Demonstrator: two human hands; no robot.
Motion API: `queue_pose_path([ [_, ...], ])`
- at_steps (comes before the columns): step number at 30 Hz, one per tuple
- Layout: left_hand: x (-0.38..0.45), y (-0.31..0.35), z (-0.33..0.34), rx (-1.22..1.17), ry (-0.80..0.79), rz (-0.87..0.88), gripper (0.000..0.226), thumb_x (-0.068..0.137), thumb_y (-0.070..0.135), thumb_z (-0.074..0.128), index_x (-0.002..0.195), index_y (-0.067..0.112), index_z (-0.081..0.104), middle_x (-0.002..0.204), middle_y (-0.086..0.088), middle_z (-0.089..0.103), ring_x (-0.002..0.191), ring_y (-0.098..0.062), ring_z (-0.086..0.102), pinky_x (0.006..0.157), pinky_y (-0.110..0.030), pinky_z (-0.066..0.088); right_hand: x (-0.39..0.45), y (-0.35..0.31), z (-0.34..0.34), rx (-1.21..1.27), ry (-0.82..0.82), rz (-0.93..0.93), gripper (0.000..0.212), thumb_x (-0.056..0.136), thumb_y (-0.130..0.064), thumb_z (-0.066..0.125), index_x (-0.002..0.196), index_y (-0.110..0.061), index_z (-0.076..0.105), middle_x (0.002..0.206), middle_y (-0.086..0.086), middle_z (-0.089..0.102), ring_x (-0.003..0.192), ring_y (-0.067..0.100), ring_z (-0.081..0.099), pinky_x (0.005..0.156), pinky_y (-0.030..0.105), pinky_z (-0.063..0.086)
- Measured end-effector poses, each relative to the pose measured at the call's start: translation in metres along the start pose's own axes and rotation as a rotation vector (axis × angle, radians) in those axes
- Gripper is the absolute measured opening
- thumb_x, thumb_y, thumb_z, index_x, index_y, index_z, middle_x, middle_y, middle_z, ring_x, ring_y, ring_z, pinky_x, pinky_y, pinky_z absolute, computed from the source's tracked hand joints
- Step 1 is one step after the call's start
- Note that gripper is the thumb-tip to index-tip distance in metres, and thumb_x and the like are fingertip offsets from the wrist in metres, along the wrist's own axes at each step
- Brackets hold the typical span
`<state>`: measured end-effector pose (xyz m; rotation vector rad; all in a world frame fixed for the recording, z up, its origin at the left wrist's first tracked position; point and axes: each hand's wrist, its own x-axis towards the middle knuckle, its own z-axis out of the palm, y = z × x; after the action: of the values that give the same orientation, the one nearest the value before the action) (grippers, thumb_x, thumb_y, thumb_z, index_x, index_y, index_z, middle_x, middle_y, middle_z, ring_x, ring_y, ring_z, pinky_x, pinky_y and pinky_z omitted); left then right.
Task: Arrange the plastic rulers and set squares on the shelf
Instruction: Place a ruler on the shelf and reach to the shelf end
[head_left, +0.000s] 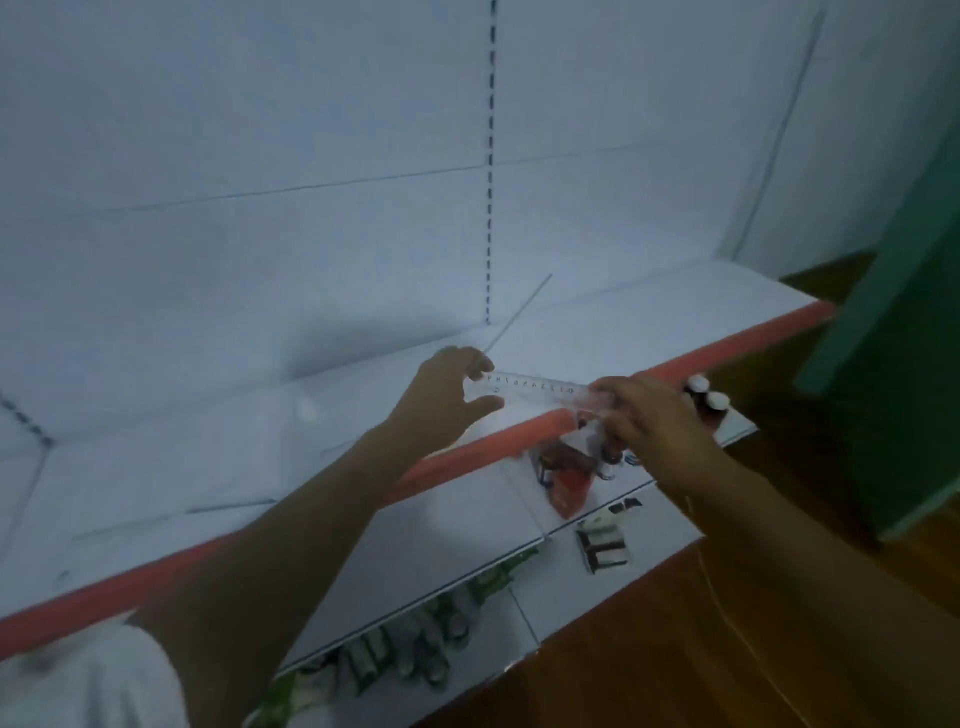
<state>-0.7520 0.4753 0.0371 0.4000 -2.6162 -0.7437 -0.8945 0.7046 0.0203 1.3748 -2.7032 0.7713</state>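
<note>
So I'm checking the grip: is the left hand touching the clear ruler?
Touching: the head view shows the left hand pinching the clear ruler's end between fingers and thumb.

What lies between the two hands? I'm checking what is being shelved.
In the head view, a clear plastic ruler spans the gap between the left hand and right hand, above the shelf's red edge.

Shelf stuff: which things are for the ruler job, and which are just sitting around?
For the job:
clear ruler, held at both ends
left hand
right hand
top shelf with the red edge

Just lying about:
red packet on the lower shelf
green packets lower down
white-capped bottles
</note>
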Motion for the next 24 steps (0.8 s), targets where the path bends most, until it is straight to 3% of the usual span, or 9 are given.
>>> queue_pose_path([
  [6, -0.049, -0.073, -0.055, 0.101, 0.047, -0.221, 0.034, 0.077, 0.031, 0.079, 0.104, 0.017, 0.065, 0.098, 0.001, 0.062, 0.077, -0.006, 0.048, 0.076, -0.024, 0.042, 0.068, -0.059, 0.059, 0.078, -0.117, -0.270, 0.037, 0.092, -0.028, 0.060, 0.128, -0.021, 0.058, 0.099, 0.001, 0.050, 0.093, 0.017, 0.051, 0.082, 0.039, 0.047],
  [10, -0.076, -0.108, -0.076, 0.117, 0.041, -0.340, 0.035, 0.079, 0.030, 0.077, 0.109, 0.019, 0.065, 0.103, 0.002, 0.061, 0.073, 0.001, 0.046, 0.077, -0.022, 0.041, 0.095, -0.090, 0.093, 0.101, -0.213, -0.330, 0.035, 0.091, -0.030, 0.060, 0.124, -0.020, 0.055, 0.101, -0.006, 0.051, 0.096, 0.013, 0.052, 0.083, 0.029, 0.043],
  [15, -0.090, -0.137, -0.081, 0.138, -0.007, -0.447, 0.036, 0.082, 0.030, 0.074, 0.115, 0.018, 0.064, 0.108, 0.002, 0.058, 0.087, -0.010, 0.050, 0.069, -0.017, 0.040, 0.117, -0.109, 0.121, 0.067, -0.253, -0.386, 0.031, 0.090, -0.035, 0.062, 0.117, -0.022, 0.057, 0.104, -0.005, 0.054, 0.092, 0.007, 0.052, 0.077, 0.024, 0.042],
  [19, -0.090, -0.149, -0.073, 0.212, -0.082, -0.481, 0.039, 0.084, 0.033, 0.071, 0.119, 0.019, 0.062, 0.115, 0.000, 0.055, 0.105, -0.016, 0.052, 0.092, -0.026, 0.041, 0.129, -0.108, 0.135, 0.051, -0.228, -0.401, 0.030, 0.088, -0.037, 0.064, 0.115, -0.024, 0.062, 0.104, -0.005, 0.055, 0.094, 0.012, 0.054, 0.078, 0.029, 0.045],
  [24, -0.084, -0.158, -0.060, 0.256, -0.151, -0.533, 0.041, 0.086, 0.033, 0.069, 0.124, 0.019, 0.059, 0.119, -0.003, 0.051, 0.108, -0.019, 0.053, 0.095, -0.031, 0.043, 0.142, -0.098, 0.155, -0.017, -0.275, -0.425, 0.032, 0.084, -0.041, 0.068, 0.112, -0.026, 0.067, 0.108, -0.004, 0.060, 0.098, 0.016, 0.056, 0.081, 0.032, 0.043],
])
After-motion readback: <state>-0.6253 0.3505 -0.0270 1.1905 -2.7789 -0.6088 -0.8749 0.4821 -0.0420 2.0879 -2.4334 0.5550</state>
